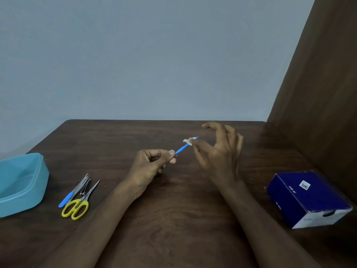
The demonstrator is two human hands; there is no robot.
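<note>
My left hand (152, 163) pinches the near end of a thin blue stick (182, 148) above the middle of the dark wooden table (173, 209). The stick slants up to the right. A small white wad (187, 141), like cotton, sits around the stick near its far tip. My right hand (218, 153) is beside that tip, thumb touching the white wad, the other fingers spread and loosely curled above it.
A light blue plastic tub (21, 184) stands at the left edge. Beside it lie yellow-handled scissors (77, 206), a blue-handled metal tool (71, 192) and a nail clipper (85, 188). A dark blue cardboard box (307, 198) lies at the right, near a brown wall panel (318, 93).
</note>
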